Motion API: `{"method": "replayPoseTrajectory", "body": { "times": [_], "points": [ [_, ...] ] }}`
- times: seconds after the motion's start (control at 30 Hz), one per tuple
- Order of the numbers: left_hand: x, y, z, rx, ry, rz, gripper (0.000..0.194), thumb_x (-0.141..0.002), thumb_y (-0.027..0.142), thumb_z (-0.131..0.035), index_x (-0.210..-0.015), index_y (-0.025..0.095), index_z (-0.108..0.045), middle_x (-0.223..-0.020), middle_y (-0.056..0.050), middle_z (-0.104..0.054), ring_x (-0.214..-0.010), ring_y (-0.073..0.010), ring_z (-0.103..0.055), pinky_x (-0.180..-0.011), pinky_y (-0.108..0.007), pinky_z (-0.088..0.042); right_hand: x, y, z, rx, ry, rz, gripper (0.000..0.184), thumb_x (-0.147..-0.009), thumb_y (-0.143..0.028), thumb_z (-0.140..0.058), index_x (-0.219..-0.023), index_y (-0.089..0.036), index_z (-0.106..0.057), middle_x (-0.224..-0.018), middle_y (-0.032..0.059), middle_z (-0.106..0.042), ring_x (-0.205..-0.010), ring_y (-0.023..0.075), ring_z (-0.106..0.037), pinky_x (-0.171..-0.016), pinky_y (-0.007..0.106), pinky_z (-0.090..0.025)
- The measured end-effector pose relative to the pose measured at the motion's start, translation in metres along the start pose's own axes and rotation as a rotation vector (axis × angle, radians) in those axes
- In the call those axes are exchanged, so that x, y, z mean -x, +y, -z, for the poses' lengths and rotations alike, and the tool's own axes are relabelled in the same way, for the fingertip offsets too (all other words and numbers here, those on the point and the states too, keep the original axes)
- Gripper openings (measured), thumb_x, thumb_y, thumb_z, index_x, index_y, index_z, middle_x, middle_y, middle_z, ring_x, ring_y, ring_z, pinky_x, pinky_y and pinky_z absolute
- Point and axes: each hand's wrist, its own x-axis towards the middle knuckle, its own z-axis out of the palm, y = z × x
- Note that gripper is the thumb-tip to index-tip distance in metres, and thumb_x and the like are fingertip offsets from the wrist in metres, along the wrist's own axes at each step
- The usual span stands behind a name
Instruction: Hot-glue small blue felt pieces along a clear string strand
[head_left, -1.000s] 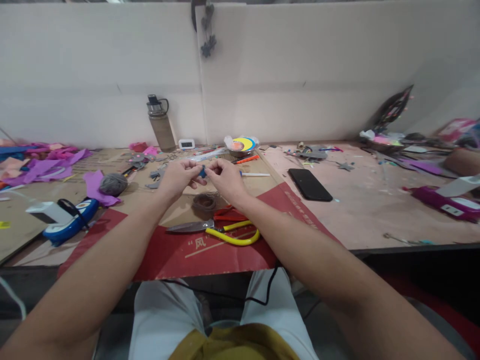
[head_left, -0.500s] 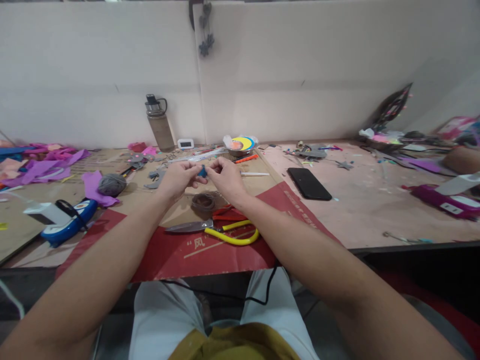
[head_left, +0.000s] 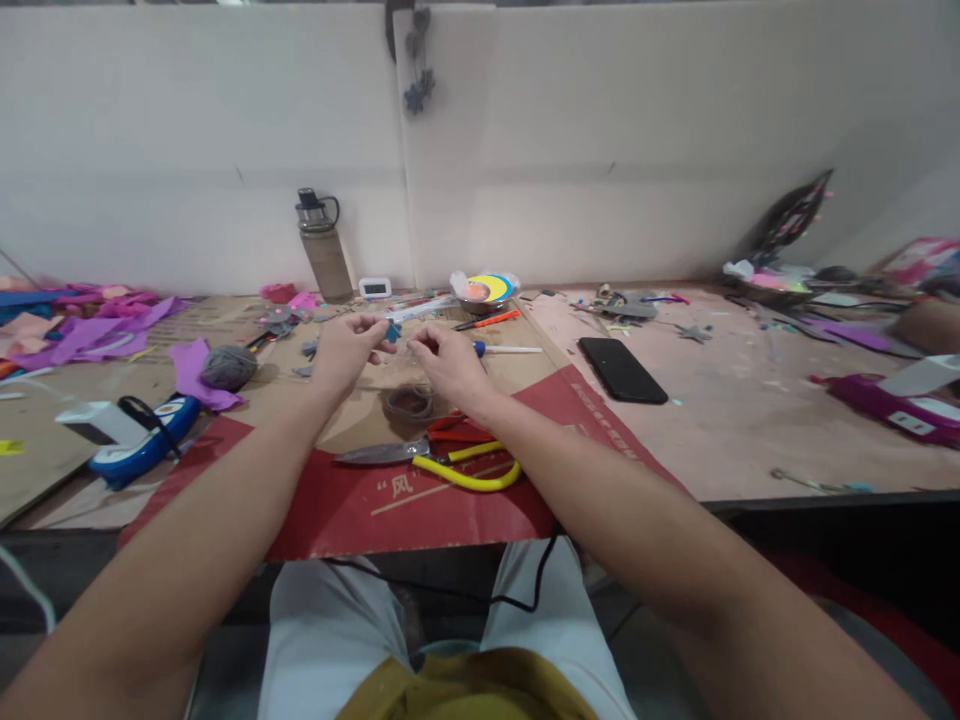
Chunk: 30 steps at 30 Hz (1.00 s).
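Blue piece (head_left: 393, 330) at the left hand's (head_left: 349, 350) fingertips, beyond the yellow-handled scissors (head_left: 405, 453).

The left thumb and fingers pinch the piece; the right hand (head_left: 450, 365), apart from it and also beyond the scissors, has its fingertips drawn together, though whether they grip anything I cannot tell. Just past the scissors lies a coil of brownish cord (head_left: 409, 403), with red handles (head_left: 457, 428) beside the yellow ones and a red sheet (head_left: 442, 525) underneath. Farther out from the scissors are a black phone (head_left: 622, 370) to the right, a gray yarn ball (head_left: 229, 367) to the left, and, far behind, a bowl (head_left: 475, 305) and a bottle (head_left: 326, 262).
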Motion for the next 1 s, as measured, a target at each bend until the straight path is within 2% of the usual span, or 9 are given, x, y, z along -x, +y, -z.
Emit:
{"method": "replayPoseTrajectory", "body": {
  "times": [0.23, 0.37, 0.43, 0.5, 0.6, 0.7, 0.77, 0.83, 1.0],
  "points": [
    [-0.013, 0.004, 0.013, 0.36, 0.035, 0.065, 0.007, -0.077, 0.018, -0.066, -0.076, 0.012, -0.063, -0.064, -0.001, -0.064, -0.053, -0.0091, -0.064, -0.047, -0.016, -0.047, 0.006, -0.006, 0.0, 0.07, -0.289, 0.158, 0.018, -0.086, -0.021, -0.052, -0.083, -0.017, -0.07, -0.079, 0.0014, -0.067, -0.074, 0.0122, -0.054, -0.071, 0.025, -0.038],
    [-0.017, 0.007, 0.019, 0.481, 0.044, 0.066, 0.01, -0.075, 0.017, -0.07, -0.076, 0.012, -0.062, -0.063, 0.0, -0.063, -0.056, -0.0106, -0.066, -0.051, -0.018, -0.05, 0.003, -0.011, 0.011, 0.151, -0.437, 0.223, 0.017, -0.085, -0.023, -0.056, -0.085, -0.018, -0.072, -0.085, 0.0021, -0.07, -0.079, 0.0124, -0.058, -0.072, 0.024, -0.038],
    [-0.018, 0.007, 0.021, 0.514, 0.053, 0.061, 0.012, -0.073, 0.017, -0.072, -0.077, 0.012, -0.062, -0.065, 0.0, -0.064, -0.058, -0.0114, -0.067, -0.054, -0.019, -0.052, -0.002, -0.012, 0.023, 0.223, -0.406, 0.144, 0.024, -0.088, -0.029, -0.052, -0.087, -0.017, -0.072, -0.081, 0.0021, -0.069, -0.074, 0.0121, -0.057, -0.069, 0.023, -0.037],
    [-0.017, 0.007, 0.023, 0.526, 0.06, 0.05, 0.013, -0.072, 0.017, -0.074, -0.077, 0.012, -0.063, -0.066, -0.001, -0.065, -0.06, -0.0121, -0.068, -0.057, -0.02, -0.053, -0.007, -0.01, 0.036, 0.339, -0.283, 0.017, 0.033, -0.092, -0.034, -0.044, -0.087, -0.016, -0.071, -0.078, 0.0036, -0.069, -0.07, 0.0129, -0.058, -0.065, 0.024, -0.037],
    [-0.017, 0.006, 0.025, 0.5, 0.062, 0.021, 0.014, -0.071, 0.019, -0.074, -0.079, 0.013, -0.064, -0.068, -0.002, -0.066, -0.061, -0.0122, -0.067, -0.055, -0.02, -0.052, -0.011, -0.002, 0.052, 0.61, -0.132, -0.178, 0.039, -0.092, -0.04, -0.043, -0.093, -0.012, -0.07, -0.089, 0.0124, -0.071, -0.081, 0.0194, -0.063, -0.067, 0.026, -0.04],
    [-0.018, 0.005, 0.026, 0.416, 0.098, -0.022, 0.013, -0.071, 0.021, -0.072, -0.08, 0.014, -0.067, -0.067, -0.001, -0.065, -0.055, -0.0099, -0.063, -0.041, -0.016, -0.04, -0.009, 0.013, 0.054, 0.785, -0.279, -0.345, 0.042, -0.085, -0.044, -0.054, -0.097, -0.007, -0.07, -0.102, 0.0217, -0.07, -0.094, 0.0276, -0.065, -0.075, 0.03, -0.044],
    [-0.018, 0.006, 0.025, 0.355, 0.147, -0.054, 0.011, -0.07, 0.021, -0.072, -0.078, 0.015, -0.069, -0.062, 0.001, -0.062, -0.05, -0.0071, -0.057, -0.037, -0.015, -0.031, -0.007, 0.022, 0.049, 0.785, -0.36, -0.38, 0.037, -0.083, -0.038, -0.057, -0.099, -0.008, -0.071, -0.106, 0.022, -0.069, -0.1, 0.0283, -0.065, -0.079, 0.03, -0.046],
    [-0.019, 0.006, 0.025, 0.309, 0.195, -0.087, 0.007, -0.07, 0.02, -0.071, -0.075, 0.015, -0.07, -0.057, 0.002, -0.059, -0.048, -0.0047, -0.05, -0.039, -0.015, -0.03, -0.006, 0.029, 0.043, 0.758, -0.36, -0.394, 0.029, -0.082, -0.029, -0.057, -0.098, -0.009, -0.071, -0.107, 0.0201, -0.07, -0.101, 0.0267, -0.065, -0.079, 0.028, -0.046],
    [-0.019, 0.004, 0.023, 0.263, 0.232, -0.151, 0.006, -0.067, 0.018, -0.073, -0.073, 0.015, -0.072, -0.06, 0.002, -0.061, -0.053, -0.0047, -0.049, -0.05, -0.016, -0.036, -0.01, 0.034, 0.046, 0.653, -0.336, -0.451, 0.026, -0.08, -0.031, -0.055, -0.093, -0.015, -0.07, -0.089, 0.0113, -0.072, -0.073, 0.0206, -0.067, -0.061, 0.026, -0.048]
  ]
}}
